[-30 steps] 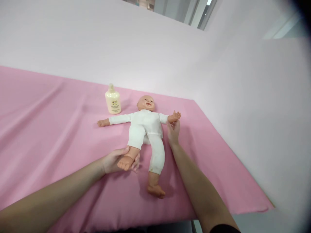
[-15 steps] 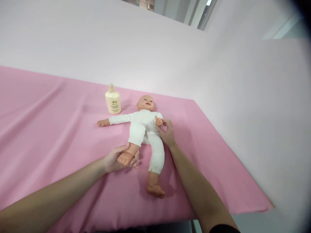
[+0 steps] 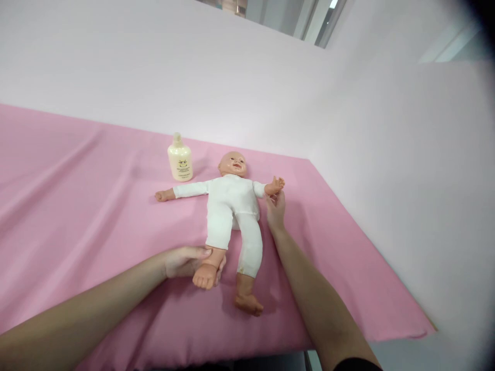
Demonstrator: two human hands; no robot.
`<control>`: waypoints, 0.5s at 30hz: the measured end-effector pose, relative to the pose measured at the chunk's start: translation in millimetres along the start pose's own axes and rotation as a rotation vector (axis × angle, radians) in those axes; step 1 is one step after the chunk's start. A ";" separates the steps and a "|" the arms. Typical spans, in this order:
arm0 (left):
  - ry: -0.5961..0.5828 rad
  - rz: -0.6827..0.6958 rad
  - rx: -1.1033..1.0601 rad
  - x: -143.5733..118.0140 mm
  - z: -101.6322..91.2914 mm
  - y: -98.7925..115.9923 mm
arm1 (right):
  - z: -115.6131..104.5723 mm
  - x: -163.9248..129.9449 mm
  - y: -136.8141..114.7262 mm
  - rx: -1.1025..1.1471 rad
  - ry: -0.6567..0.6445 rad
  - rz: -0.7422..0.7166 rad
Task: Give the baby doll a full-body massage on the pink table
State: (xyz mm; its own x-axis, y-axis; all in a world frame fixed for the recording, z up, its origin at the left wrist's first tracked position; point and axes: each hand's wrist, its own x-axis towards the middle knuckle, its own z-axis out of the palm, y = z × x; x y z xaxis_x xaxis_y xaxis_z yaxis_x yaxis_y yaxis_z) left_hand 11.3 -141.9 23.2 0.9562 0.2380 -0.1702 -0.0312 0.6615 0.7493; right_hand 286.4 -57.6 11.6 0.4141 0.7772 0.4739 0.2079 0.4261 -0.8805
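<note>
A baby doll [image 3: 234, 198] with a white cloth body lies on its back, head toward the wall. My left hand [image 3: 187, 262] is closed around the ankle of the doll's leg on the left side of the view, thumb on top and fingers behind. Beside the doll's torso, my right hand [image 3: 276, 208] grips the doll's forearm near the wrist from below; its fingertips are partly hidden there. That doll arm points out to the right. The doll's other arm stretches left, and its other leg rests on the pink cover.
A cream lotion bottle [image 3: 180, 159] stands upright left of the doll's head, near its outstretched arm. Pink sheeting [image 3: 96, 206] with folds covers the table. White walls [image 3: 154, 67] rise along the back and right.
My right hand has swung the doll's arm from across its chest out to the right. My left hand has moved the held leg down toward me, straightening it.
</note>
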 end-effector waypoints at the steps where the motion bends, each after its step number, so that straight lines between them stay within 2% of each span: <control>1: 0.004 -0.003 -0.002 -0.3 -0.5 -0.4 | -0.9 1.0 0.4 0.010 0.017 0.004; 6: 0.012 -0.009 -0.010 0.0 -2.1 -0.8 | -4.5 3.0 2.9 0.013 0.059 0.062; 9: 0.003 -0.008 0.004 0.7 -1.0 0.4 | -3.1 1.6 2.1 0.017 0.049 0.039; 15: 0.004 0.013 0.001 1.3 0.6 0.6 | 0.6 -5.4 0.9 -0.130 -0.081 -0.075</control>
State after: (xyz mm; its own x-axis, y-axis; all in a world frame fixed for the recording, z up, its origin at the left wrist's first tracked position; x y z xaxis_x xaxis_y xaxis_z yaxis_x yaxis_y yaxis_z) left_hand 12.7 -141.6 23.8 0.9545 0.2493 -0.1634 -0.0429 0.6576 0.7521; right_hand 283.8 -61.1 8.2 0.3214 0.7826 0.5331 0.3501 0.4249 -0.8348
